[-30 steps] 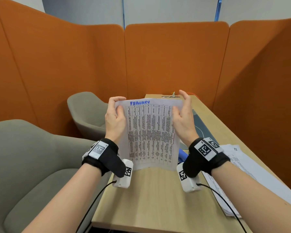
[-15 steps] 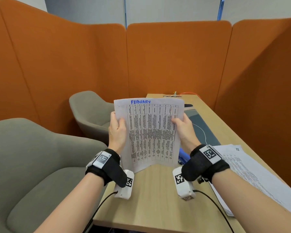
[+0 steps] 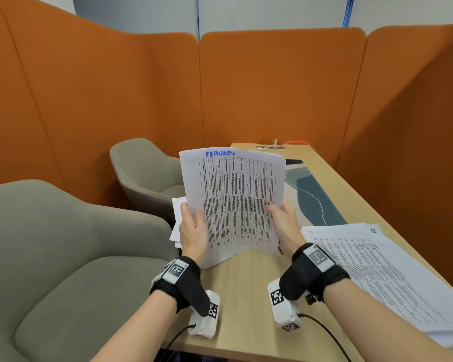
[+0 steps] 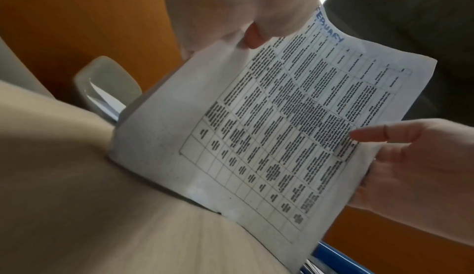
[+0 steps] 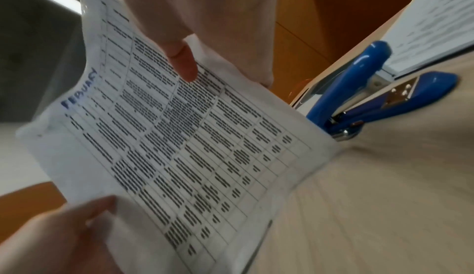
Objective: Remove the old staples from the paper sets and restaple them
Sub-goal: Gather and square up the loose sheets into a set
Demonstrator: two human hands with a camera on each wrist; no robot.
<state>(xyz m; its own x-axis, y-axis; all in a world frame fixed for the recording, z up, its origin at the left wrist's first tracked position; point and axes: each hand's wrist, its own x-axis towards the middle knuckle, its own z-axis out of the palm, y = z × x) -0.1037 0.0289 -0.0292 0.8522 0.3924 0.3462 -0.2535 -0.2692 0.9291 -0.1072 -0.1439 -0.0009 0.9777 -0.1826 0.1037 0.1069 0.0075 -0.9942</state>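
Note:
A paper set (image 3: 233, 194) with a printed table and "FEBUARY" in blue ink stands upright, its bottom edge resting on the wooden table (image 3: 246, 296). My left hand (image 3: 192, 229) grips its left edge with the thumb on the front. My right hand (image 3: 283, 220) grips the right edge the same way. In the left wrist view the paper set (image 4: 269, 128) fills the middle, with my right hand (image 4: 400, 156) at its far side. The right wrist view shows the paper set (image 5: 179, 146) and a blue stapler (image 5: 372, 100) lying behind it on the table. No staple is clear to see.
A pile of printed sheets (image 3: 382, 270) lies on the table at the right. A patterned mat (image 3: 311, 197) covers the table behind the paper. Loose white sheets (image 3: 177, 218) show behind my left hand. Two grey chairs (image 3: 63, 257) stand at the left, and orange partitions enclose the booth.
Both hands slid down from the top corners of the paper set to its middle edges. The set stayed upright on the table.

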